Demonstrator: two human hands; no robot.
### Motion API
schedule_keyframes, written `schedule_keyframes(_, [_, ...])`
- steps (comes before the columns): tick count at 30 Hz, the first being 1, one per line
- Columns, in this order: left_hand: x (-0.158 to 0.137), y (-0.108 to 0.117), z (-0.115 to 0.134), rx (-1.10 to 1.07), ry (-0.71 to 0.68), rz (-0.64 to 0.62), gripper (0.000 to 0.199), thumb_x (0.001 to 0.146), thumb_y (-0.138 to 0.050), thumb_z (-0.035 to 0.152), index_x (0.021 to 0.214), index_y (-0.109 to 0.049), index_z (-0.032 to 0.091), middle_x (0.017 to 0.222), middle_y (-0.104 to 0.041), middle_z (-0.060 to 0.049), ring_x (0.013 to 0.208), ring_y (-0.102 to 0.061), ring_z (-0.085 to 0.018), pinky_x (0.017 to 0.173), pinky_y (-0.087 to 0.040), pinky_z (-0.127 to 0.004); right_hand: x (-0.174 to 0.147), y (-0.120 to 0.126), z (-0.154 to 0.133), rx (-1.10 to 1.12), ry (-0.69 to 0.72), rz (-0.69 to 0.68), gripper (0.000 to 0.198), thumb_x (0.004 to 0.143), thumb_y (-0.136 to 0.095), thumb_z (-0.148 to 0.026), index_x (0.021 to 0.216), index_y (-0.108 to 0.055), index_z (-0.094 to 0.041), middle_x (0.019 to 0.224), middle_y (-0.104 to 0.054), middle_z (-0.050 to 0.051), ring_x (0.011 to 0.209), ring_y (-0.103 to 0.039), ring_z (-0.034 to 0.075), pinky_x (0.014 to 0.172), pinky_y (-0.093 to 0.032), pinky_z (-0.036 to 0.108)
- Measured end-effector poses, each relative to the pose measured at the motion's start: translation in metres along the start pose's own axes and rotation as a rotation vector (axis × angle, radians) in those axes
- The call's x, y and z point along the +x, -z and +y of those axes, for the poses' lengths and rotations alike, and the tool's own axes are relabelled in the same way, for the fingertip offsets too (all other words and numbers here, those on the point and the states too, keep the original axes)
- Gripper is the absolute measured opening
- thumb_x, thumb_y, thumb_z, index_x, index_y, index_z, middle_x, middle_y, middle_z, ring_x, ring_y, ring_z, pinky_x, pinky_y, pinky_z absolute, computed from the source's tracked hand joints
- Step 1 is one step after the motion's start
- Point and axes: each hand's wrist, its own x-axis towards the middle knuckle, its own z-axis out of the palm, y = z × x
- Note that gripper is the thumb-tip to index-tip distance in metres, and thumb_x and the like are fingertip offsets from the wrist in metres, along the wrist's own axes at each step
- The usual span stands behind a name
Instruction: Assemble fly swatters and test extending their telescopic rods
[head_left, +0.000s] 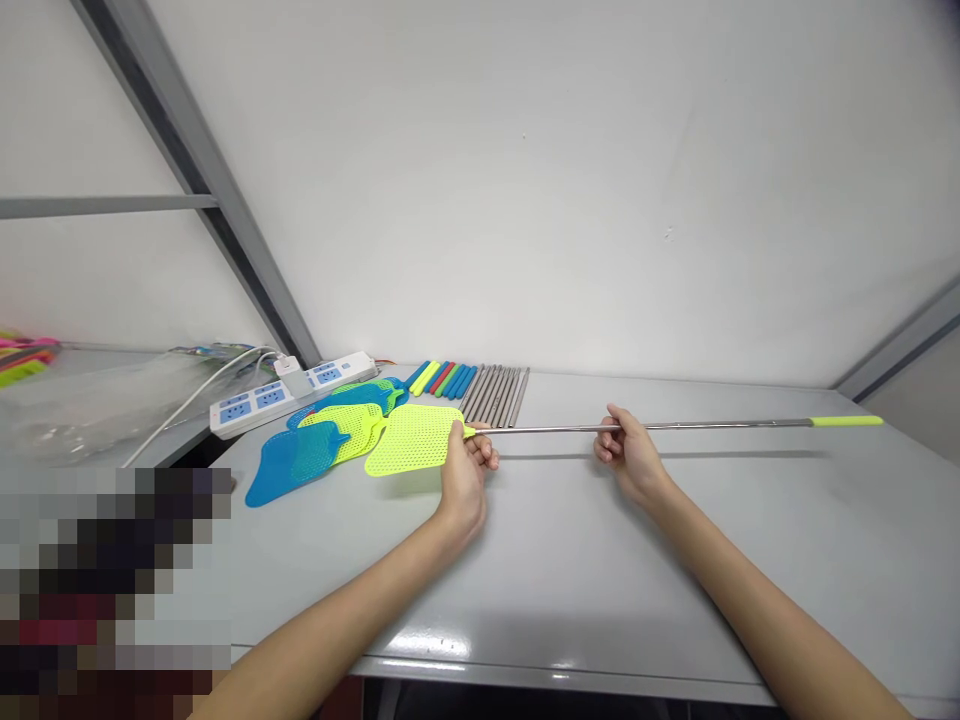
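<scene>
A fly swatter (412, 437) with a yellow-green mesh head, a long extended metal rod and a yellow-green grip (847, 421) is held level above the table. My left hand (466, 468) is closed on it where the head joins the rod. Further right, my right hand (628, 455) has its fingers curled around the middle of the rod. Loose blue and yellow-green swatter heads (294, 462) lie overlapping left of my left hand. Behind, several metal rods (495, 395) lie side by side, next to a row of coloured grips (442, 379).
A white power strip (292, 393) with a plugged-in charger and cable lies at the back left. Clear plastic bags (97, 400) are on the neighbouring surface. Grey frame posts (225, 220) and a wall bound the grey table (570, 570). The lower left is pixelated.
</scene>
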Motion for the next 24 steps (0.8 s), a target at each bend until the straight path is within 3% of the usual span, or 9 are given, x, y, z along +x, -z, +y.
schedule_keyframes(8, [-0.008,0.009,-0.018,-0.043,0.068,-0.021,0.026,0.077,-0.032,0.04,0.071,-0.042,0.017,0.041,-0.039,0.004,0.036,-0.037,-0.009,0.04,-0.031,-0.02,-0.006,-0.007,0.005,-0.019,-0.022,-0.084,0.04,0.074,-0.031,-0.033,0.039,-0.038,-0.016,0.035,-0.027,-0.004,0.031,-0.035,0.009,0.039,-0.022,0.023])
schedule_keyframes(24, [-0.005,0.009,-0.015,0.001,0.073,-0.032,0.033,0.08,-0.024,0.039,0.07,-0.045,0.016,0.04,-0.038,0.003,0.037,-0.038,-0.009,0.042,-0.031,-0.021,-0.009,-0.014,0.01,0.07,-0.129,-0.149,0.041,0.076,-0.024,-0.035,0.038,-0.03,-0.018,0.034,-0.026,-0.002,0.032,-0.034,0.011,0.038,-0.024,0.024])
